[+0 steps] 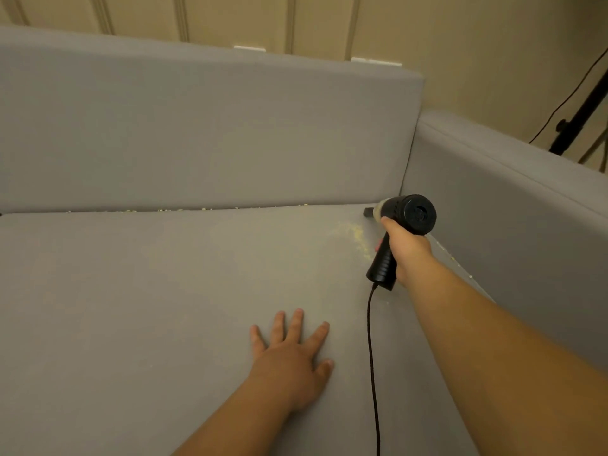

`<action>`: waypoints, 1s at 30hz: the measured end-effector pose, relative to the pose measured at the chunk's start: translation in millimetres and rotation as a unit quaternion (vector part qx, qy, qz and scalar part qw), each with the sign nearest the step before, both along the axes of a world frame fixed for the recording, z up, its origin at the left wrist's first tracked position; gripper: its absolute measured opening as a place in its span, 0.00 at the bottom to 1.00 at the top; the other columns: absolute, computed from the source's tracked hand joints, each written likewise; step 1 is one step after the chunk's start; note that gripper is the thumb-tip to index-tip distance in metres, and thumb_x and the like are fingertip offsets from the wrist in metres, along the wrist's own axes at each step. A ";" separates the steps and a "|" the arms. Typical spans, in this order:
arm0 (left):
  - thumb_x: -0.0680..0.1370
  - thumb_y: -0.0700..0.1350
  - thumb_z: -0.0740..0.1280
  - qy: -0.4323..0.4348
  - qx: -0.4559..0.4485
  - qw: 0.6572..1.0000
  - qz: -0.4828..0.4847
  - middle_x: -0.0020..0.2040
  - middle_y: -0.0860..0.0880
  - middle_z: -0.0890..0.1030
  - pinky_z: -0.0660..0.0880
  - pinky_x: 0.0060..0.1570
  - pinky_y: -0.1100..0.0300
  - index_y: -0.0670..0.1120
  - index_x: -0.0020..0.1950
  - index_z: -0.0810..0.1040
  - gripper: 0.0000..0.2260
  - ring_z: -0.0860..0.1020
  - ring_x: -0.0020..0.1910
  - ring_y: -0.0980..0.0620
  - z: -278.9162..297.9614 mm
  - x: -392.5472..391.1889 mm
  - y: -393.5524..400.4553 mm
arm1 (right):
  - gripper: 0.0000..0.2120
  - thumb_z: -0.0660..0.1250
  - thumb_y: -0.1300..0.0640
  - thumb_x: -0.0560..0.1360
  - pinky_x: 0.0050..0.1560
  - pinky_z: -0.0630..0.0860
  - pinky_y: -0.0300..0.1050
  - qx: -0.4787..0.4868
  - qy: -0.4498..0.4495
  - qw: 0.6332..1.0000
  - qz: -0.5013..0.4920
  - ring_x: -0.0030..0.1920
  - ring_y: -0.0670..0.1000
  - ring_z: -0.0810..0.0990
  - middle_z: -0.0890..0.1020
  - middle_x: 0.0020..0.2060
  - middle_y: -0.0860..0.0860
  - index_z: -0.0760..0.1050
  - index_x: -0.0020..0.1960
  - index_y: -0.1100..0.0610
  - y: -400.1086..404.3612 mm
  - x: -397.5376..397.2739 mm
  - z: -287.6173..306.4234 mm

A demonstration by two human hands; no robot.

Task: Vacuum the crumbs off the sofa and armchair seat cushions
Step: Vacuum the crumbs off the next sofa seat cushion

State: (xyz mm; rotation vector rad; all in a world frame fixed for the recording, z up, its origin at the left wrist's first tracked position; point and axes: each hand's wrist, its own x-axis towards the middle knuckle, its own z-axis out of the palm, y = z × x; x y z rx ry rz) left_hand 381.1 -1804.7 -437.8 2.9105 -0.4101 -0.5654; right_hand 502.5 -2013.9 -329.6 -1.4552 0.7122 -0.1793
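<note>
Two bare hands work over a grey sofa seat cushion (164, 291). The right hand (406, 248) has its fingers curled tight round the black handle of a handheld vacuum (401, 232), whose round rear end faces the camera and whose dark nozzle tip reaches toward the cushion's far right corner, just below the back cushion (210, 133). A black cord (371, 357) hangs from the handle's bottom and runs down across the cushion to its near edge. The left hand (292, 357) lies palm down on the cushion near its front right part, fingers straight and spread apart, holding nothing. Pale yellow crumbs (355, 233) lie scattered just left of the vacuum near the far right corner; more sit in the seam along the cushion's far edge and along its right edge against the sofa arm (513, 199). A black stand (579, 116) rises beyond the arm by the beige wall.
</note>
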 end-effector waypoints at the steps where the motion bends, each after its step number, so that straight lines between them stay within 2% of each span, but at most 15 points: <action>1: 0.83 0.68 0.48 0.000 0.000 1.000 0.000 0.84 0.51 0.34 0.34 0.74 0.28 0.69 0.81 0.39 0.29 0.33 0.82 0.42 -0.3 0.3 0.3 | 0.15 0.78 0.47 0.75 0.59 0.81 0.58 0.007 -0.002 1.000 -0.005 0.52 0.58 0.85 0.84 0.51 0.56 0.75 0.52 0.53 -0.3 0.2 0.5; 7: 0.82 0.68 0.48 0.006 0.001 1.000 0.001 0.84 0.51 0.36 0.35 0.74 0.27 0.69 0.81 0.40 0.29 0.34 0.82 0.42 -0.5 2.1 -0.4 | 0.15 0.77 0.50 0.75 0.57 0.83 0.57 0.011 -0.006 1.000 -0.005 0.50 0.56 0.86 0.84 0.48 0.55 0.76 0.55 0.54 0.5 -10.8 3.4; 11: 0.82 0.69 0.48 0.009 0.006 1.000 0.003 0.84 0.51 0.36 0.36 0.74 0.28 0.69 0.81 0.40 0.30 0.34 0.82 0.42 1.3 0.6 0.0 | 0.12 0.76 0.51 0.74 0.57 0.83 0.57 -0.005 0.003 1.000 0.003 0.46 0.54 0.86 0.84 0.43 0.54 0.75 0.50 0.53 3.5 -23.4 1.3; 15: 0.82 0.69 0.49 0.003 -0.003 1.000 0.005 0.84 0.51 0.36 0.36 0.74 0.28 0.69 0.81 0.41 0.30 0.35 0.82 0.42 0.9 -1.1 0.4 | 0.09 0.75 0.51 0.72 0.58 0.83 0.59 -0.051 -0.022 0.997 -0.049 0.43 0.55 0.85 0.83 0.32 0.51 0.78 0.45 0.53 2.8 -30.3 -3.9; 18: 0.82 0.69 0.48 0.006 -0.002 1.000 0.008 0.84 0.51 0.36 0.36 0.74 0.28 0.69 0.82 0.41 0.29 0.34 0.82 0.42 2.6 -0.1 -1.1 | 0.10 0.75 0.50 0.73 0.59 0.82 0.59 -0.010 -0.015 0.997 -0.077 0.46 0.55 0.86 0.82 0.35 0.51 0.76 0.45 0.53 0.2 -31.2 -0.6; 20: 0.82 0.69 0.48 0.018 0.001 1.000 0.010 0.84 0.51 0.36 0.36 0.74 0.28 0.69 0.82 0.41 0.29 0.34 0.82 0.42 6.0 1.6 -2.3 | 0.11 0.76 0.50 0.73 0.59 0.83 0.59 0.004 -0.008 0.998 -0.069 0.44 0.53 0.85 0.83 0.38 0.51 0.76 0.48 0.53 2.2 -30.4 1.3; 24: 0.82 0.68 0.48 0.040 0.013 0.999 0.007 0.84 0.51 0.35 0.37 0.74 0.28 0.68 0.82 0.41 0.29 0.34 0.82 0.42 11.3 5.5 -2.8 | 0.15 0.78 0.49 0.72 0.59 0.83 0.58 0.021 0.000 0.999 -0.046 0.48 0.54 0.86 0.85 0.43 0.53 0.77 0.53 0.53 13.1 -30.5 5.8; 27: 0.82 0.69 0.48 0.043 0.023 0.999 0.007 0.84 0.52 0.35 0.37 0.74 0.28 0.68 0.82 0.41 0.30 0.34 0.82 0.42 8.7 4.1 -2.0 | 0.13 0.77 0.50 0.73 0.55 0.84 0.56 -0.001 -0.015 0.999 -0.039 0.44 0.53 0.86 0.84 0.39 0.52 0.76 0.50 0.53 19.9 -33.8 4.9; 30: 0.82 0.69 0.48 0.038 0.024 0.999 0.003 0.84 0.51 0.35 0.37 0.74 0.27 0.68 0.82 0.40 0.30 0.34 0.82 0.42 7.7 1.3 -2.0 | 0.10 0.76 0.50 0.73 0.55 0.85 0.56 -0.049 -0.033 0.997 -0.052 0.38 0.52 0.84 0.83 0.34 0.51 0.78 0.46 0.53 20.0 -40.0 1.8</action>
